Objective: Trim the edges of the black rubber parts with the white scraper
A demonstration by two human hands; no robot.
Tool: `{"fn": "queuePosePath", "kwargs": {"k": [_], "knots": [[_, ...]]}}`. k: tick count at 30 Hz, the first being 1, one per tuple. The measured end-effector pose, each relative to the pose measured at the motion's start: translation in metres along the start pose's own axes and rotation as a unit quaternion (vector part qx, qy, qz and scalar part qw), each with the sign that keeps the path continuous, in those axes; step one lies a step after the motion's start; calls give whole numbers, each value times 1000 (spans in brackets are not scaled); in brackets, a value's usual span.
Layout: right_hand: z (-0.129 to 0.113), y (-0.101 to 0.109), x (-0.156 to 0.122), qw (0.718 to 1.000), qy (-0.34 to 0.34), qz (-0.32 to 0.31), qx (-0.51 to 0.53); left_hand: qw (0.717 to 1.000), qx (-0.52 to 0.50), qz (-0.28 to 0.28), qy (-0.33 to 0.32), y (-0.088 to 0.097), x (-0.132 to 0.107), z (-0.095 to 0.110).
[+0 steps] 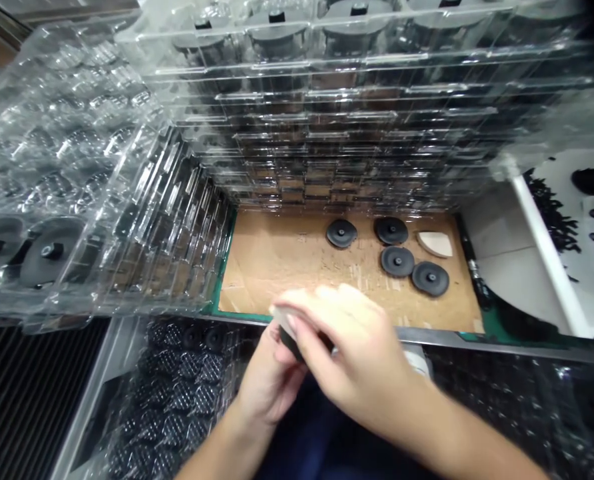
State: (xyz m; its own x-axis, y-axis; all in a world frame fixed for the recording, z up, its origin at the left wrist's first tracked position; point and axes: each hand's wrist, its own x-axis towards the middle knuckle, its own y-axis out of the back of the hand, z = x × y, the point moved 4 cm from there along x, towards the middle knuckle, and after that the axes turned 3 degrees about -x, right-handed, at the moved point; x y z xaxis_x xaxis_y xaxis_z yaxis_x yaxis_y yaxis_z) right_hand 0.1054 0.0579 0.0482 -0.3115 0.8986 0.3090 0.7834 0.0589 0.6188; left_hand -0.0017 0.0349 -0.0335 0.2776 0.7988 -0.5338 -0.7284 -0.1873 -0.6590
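Just in front of the cardboard's near edge, my left hand (271, 373) is closed around a dark part (291, 343), mostly hidden by the fingers. Over it, my right hand (351, 333) pinches a thin, pale flat piece (283, 316) that lies against the dark part's upper side; its exact kind is unclear. On the cardboard sheet (267, 260) beyond my hands lie several black rounded discs with a central stud, among them one disc (341, 233) apart from the others. Beside them rests a beige wedge-shaped pad (435, 244).
Tall stacks of clear plastic trays (327, 100) rise behind the cardboard, and another tray stack (127, 180) stands left with discs in it. A white box (547, 253) borders the right, with small black pieces (551, 210) beyond its wall. More trays (177, 400) sit below left.
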Motion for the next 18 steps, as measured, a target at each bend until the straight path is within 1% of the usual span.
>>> {"fn": "queuePosePath", "kwargs": {"k": [1,2,3,4,5,6,7,8,10,11,12,13,15,16,17,18], "knots": [[0,1,0,1000,7,19,-3,1000,-8,-9,4,-1,-1,0],[-1,2,-1,1000,14,19,10,1000,-17,-17,3,-2,-2,0],[-1,3,-3,999,21,1,30,999,-25,-22,-2,-3,-3,2],[-1,4,-6,998,22,-30,49,999,-32,-24,-5,-2,-3,4],[0,5,-11,996,15,-60,57,999,-38,-27,-7,-2,-3,6],[2,8,-15,996,-1,-74,51,999,-43,-28,-6,-2,-3,7],[5,12,-19,997,-20,-72,30,998,-49,-30,-3,-2,-3,7],[7,16,-21,998,-38,-56,-5,998,-56,-31,-1,-3,-2,7],[11,23,-20,995,-56,-9,-79,997,-67,-43,4,-7,-1,7],[12,24,-17,993,-41,10,-106,996,-69,-54,7,-10,-1,6],[11,23,-13,993,-9,20,-114,995,-68,-66,15,-13,-1,6],[10,21,-8,995,34,14,-98,995,-63,-78,23,-15,-2,6],[8,15,0,993,109,-34,-22,994,-49,-94,36,-17,-3,6],[8,12,3,991,117,-58,7,994,-43,-97,40,-17,-4,7],[9,11,5,992,100,-70,17,994,-36,-96,41,-16,-4,8],[10,10,6,995,70,-66,4,995,-30,-91,40,-14,-4,8]]}}
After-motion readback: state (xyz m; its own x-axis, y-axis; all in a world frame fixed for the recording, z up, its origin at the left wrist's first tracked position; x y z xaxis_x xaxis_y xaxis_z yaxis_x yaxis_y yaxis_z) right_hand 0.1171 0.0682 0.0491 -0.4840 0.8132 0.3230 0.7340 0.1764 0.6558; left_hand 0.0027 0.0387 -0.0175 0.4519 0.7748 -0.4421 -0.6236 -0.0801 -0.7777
